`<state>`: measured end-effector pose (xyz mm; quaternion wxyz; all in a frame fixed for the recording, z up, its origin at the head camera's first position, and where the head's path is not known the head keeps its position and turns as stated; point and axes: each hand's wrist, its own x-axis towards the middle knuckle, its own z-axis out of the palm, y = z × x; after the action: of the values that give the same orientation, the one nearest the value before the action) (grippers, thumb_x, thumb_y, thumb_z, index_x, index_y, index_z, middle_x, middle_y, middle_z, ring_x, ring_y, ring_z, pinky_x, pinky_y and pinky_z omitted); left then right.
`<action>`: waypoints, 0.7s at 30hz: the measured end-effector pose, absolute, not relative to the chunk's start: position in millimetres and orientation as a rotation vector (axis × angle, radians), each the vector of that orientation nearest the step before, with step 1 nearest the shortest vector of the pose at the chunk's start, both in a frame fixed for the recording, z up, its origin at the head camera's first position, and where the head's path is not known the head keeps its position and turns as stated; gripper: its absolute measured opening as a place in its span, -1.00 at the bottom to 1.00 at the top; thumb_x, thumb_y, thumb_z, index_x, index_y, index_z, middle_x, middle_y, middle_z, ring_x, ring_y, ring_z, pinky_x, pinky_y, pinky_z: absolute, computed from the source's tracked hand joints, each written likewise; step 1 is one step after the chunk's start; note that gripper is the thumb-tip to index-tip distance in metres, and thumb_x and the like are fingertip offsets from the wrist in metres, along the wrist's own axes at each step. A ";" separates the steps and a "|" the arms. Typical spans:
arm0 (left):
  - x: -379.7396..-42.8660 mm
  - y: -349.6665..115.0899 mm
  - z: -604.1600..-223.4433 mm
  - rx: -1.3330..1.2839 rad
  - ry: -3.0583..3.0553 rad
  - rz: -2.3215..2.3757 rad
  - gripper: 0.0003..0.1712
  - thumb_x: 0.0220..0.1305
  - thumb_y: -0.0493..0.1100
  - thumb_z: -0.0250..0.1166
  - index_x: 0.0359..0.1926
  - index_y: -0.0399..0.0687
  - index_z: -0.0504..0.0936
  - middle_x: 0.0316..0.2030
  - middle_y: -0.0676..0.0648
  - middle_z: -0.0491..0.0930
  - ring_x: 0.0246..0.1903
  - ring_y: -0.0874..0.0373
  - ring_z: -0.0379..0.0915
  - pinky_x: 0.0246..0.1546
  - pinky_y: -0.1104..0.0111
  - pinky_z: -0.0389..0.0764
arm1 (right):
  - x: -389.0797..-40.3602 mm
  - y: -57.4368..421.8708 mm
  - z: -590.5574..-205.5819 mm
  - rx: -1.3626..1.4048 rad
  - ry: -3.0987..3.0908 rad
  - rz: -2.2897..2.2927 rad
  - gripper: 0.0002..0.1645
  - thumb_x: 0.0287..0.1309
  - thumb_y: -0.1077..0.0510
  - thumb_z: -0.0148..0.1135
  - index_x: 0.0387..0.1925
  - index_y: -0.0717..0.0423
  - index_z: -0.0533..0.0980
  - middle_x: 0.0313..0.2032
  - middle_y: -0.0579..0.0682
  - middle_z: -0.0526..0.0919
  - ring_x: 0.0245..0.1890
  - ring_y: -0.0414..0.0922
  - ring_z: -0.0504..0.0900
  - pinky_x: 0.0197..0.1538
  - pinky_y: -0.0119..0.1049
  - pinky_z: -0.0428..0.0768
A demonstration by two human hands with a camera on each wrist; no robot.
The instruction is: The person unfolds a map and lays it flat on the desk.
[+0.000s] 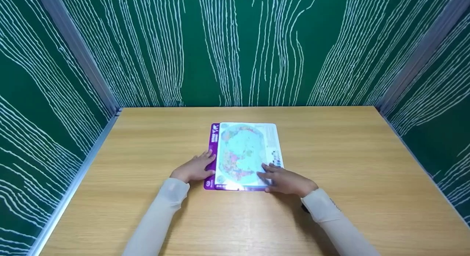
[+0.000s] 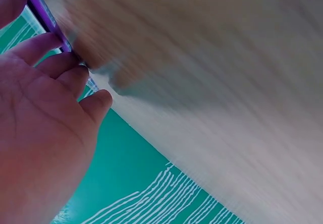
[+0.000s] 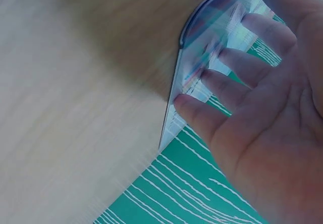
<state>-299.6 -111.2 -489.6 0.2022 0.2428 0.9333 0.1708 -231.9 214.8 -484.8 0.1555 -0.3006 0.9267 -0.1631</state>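
Where both grips (image 1: 195, 168) (image 1: 289, 180) rest, the map (image 1: 244, 149) lies between.

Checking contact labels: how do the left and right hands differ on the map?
The left hand has fingertips on the map's purple left border; the right hand reaches over the lower right of its printed face. The left hand points up and right, the right hand up and left. Both have fingers spread and light sleeves.
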 end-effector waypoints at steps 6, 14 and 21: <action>-296.9 -109.8 -490.8 0.630 2.615 0.460 -0.21 0.41 0.12 0.05 0.50 -0.06 -0.01 0.53 -0.08 -0.17 0.52 0.04 -0.32 0.51 0.11 -0.20 | -236.5 217.7 -485.1 -0.828 2.667 -0.452 -0.29 0.25 -0.02 0.22 0.39 0.00 0.28 0.46 0.18 0.10 0.45 0.22 0.07 0.38 0.12 0.24; -294.3 -108.0 -491.5 0.598 2.619 0.471 -0.20 0.40 0.14 0.05 0.50 -0.04 -0.01 0.53 -0.06 -0.19 0.52 0.04 -0.32 0.51 0.13 -0.17 | -239.5 219.3 -482.2 -0.708 2.669 -0.459 -0.27 0.18 -0.06 0.28 0.37 -0.22 0.30 0.48 -0.01 0.12 0.48 0.08 0.07 0.42 0.05 0.21; -294.2 -109.3 -490.6 0.620 2.623 0.488 -0.20 0.39 0.13 0.08 0.49 -0.06 0.04 0.52 -0.08 -0.15 0.52 0.01 -0.30 0.51 0.10 -0.16 | -240.1 220.6 -482.0 -0.712 2.668 -0.449 -0.28 0.20 -0.06 0.27 0.38 -0.22 0.29 0.48 -0.02 0.11 0.48 0.09 0.07 0.41 0.06 0.22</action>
<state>-294.2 -109.3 -490.6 0.1998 0.2219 0.9383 0.1745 -240.1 220.6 -482.0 0.1713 -0.2509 0.9395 -0.1582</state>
